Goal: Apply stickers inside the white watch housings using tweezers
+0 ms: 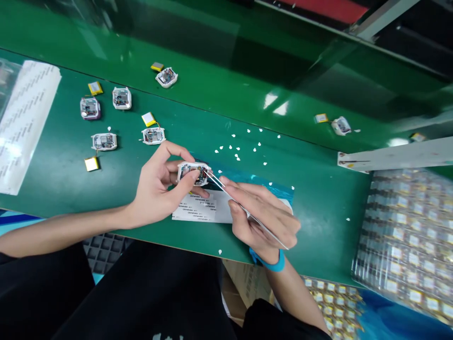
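My left hand (161, 189) grips a white watch-like case (194, 173) with its circuit board facing up, thumb pressed on the board. Closed around white tweezers (244, 208), my right hand (264, 217) brings their tips to the case's right edge; whether the tips pinch anything is too small to tell. Beneath my hands lies a white printed backing sheet (198, 208), partly hidden by the right hand, with a blue film (279, 190) behind it. Small white round-headed tabs (237, 156) are scattered past the case. A bit of yellow shows under my left fingers.
Several open cases (104, 141) with yellow-edged battery cells (92, 164) lie on the green table (141, 179) at left. A long printed sheet (28, 123) is at far left. Stacked clear trays (403, 236) stand at right, beside a white post (396, 153).
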The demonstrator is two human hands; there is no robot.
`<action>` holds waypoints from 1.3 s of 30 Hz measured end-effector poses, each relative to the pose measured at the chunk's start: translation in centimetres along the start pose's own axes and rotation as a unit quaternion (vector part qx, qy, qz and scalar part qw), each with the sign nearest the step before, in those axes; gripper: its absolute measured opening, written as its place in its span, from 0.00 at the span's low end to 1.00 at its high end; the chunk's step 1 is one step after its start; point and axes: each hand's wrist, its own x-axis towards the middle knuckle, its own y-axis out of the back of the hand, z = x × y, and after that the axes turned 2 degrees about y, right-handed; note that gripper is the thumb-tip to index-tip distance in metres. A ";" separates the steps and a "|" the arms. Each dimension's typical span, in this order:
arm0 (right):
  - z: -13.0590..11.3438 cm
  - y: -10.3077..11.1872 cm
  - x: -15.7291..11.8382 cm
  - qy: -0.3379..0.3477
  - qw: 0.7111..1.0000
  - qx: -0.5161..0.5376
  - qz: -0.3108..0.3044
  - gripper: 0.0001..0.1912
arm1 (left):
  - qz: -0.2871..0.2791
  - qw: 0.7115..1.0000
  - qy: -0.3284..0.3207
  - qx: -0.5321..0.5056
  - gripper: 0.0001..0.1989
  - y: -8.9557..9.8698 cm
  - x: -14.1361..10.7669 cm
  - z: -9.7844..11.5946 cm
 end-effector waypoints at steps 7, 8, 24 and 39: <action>0.0 -0.1 -0.3 0.019 1.000 -0.011 -0.010 0.27 | 0.003 0.997 0.068 0.021 0.17 0.0 -0.2 0.6; 0.0 -0.1 -0.3 0.026 0.999 -0.016 -0.017 0.27 | 0.005 0.997 0.074 0.025 0.17 0.0 -0.2 0.8; 1.1 0.1 -0.4 -0.032 0.998 -0.032 0.032 0.17 | -0.036 0.989 0.109 0.096 0.05 0.7 0.8 1.5; 0.9 -0.8 -0.8 0.015 0.989 -0.121 -0.080 0.11 | -0.125 0.976 0.152 0.094 0.02 0.5 0.3 1.4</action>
